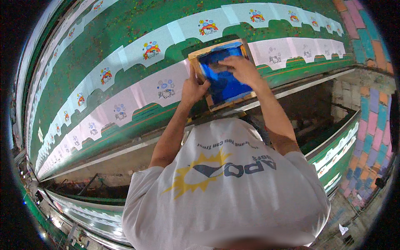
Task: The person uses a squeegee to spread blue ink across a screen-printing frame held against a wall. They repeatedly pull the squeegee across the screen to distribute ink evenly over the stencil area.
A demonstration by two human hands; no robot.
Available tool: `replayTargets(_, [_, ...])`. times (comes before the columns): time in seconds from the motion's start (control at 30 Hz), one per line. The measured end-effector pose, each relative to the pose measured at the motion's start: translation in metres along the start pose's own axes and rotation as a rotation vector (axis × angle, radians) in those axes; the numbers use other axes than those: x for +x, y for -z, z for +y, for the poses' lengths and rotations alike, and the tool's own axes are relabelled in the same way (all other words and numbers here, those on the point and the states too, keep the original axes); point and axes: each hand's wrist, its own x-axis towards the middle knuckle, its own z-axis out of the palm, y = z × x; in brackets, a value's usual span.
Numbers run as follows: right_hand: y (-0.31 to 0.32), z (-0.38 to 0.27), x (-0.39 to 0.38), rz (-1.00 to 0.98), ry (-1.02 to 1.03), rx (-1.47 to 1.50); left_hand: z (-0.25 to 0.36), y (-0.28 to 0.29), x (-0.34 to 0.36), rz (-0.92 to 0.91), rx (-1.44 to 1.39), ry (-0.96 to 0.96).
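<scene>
1. Wooden frame. Lies on the near part of the table, across the near row of cloth. Its long axis appears to run away from the person, the far end leaning left; lens bend leaves the exact angle uncertain.
2. Blue field. Fills the frame's inside; the greater bare stretch lies between the right fingers and the near rim.
3. Dark piece. Small, blue-smeared, within the far left part of the field, just left of the right hand's fingertips. This is the governing relation: the right hand is nearer to it, the left standing apart beyond the rim.
4. Right hand. Enters over the frame's right side, fingers partly bent and pointing left above the blue. Whether they grip the dark piece cannot be told.
5. Left hand. At the frame's left rim, forefinger pointing away along it, thumb spread toward the frame; how firm the hold is cannot be told.
6. Near row of cloth panels. Pale pink, printed, extending left and right of the frame.
7. Far row of cloth panels. Pale blue, with colourful prints.
8. Table. Long, green, speckled.
</scene>
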Motion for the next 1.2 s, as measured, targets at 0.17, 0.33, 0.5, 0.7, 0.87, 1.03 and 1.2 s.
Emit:
replayTargets(0.17, [-0.007,-0.032,-0.067,-0.059,-0.131,-0.064,0.001,-0.001,0.0,0.038,0.095,-0.012])
replayTargets(0.33, [-0.01,-0.04,-0.092,-0.017,-0.113,-0.06,0.016,0.002,-0.005,0.015,0.078,0.049])
replayTargets(0.5, [0.001,-0.013,-0.099,0.076,-0.002,-0.094,0.035,-0.007,-0.006,0.06,0.084,-0.029])
replayTargets(0.7, [0.054,0.059,-0.132,0.121,0.031,-0.118,0.077,-0.09,0.023,0.163,0.201,-0.18])
replayTargets(0.87, [0.103,0.135,-0.162,0.153,0.049,-0.179,0.123,-0.168,0.056,0.144,0.184,-0.085])
replayTargets(1.03, [0.121,0.169,-0.169,0.119,0.031,-0.1,0.149,-0.197,0.079,0.092,0.096,0.028])
replayTargets(1.2, [0.123,0.173,-0.166,0.069,-0.001,-0.056,0.147,-0.2,0.081,0.079,-0.026,0.026])
